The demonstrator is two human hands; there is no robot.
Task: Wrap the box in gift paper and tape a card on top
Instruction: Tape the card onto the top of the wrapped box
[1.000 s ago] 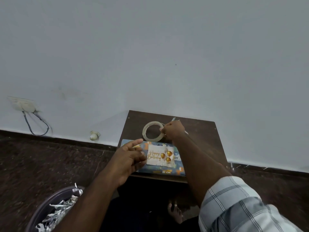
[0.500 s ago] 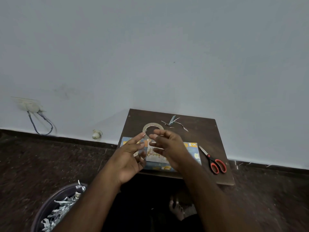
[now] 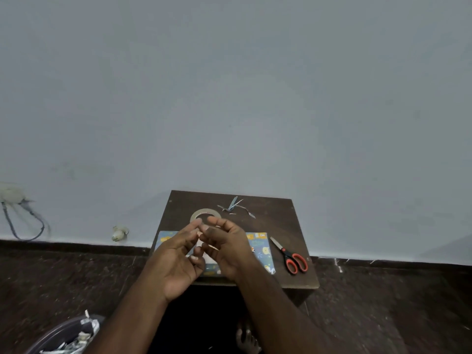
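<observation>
The box (image 3: 258,249), wrapped in blue patterned gift paper, lies on the near half of a small dark wooden table (image 3: 270,223). My hands hover over it and hide most of the pale card (image 3: 211,259) on top. My right hand (image 3: 227,247) has its fingertips drawn together, pinching what looks like a small pale piece of tape. The straight index finger of my left hand (image 3: 178,260) touches those fingertips, palm turned inward and fingers relaxed. A tape roll (image 3: 204,213) lies flat just behind the hands.
Red-handled scissors (image 3: 293,259) lie right of the box. Paper scraps (image 3: 233,208) sit near the table's back edge by the wall. A bin (image 3: 63,335) with paper shreds stands at lower left. A wall socket (image 3: 10,195) with cable is far left. A bare foot (image 3: 246,338) shows under the table.
My right hand left the tape roll and came back over the box to meet my left hand. The left hand lifted off the card's edge. The scissors are uncovered.
</observation>
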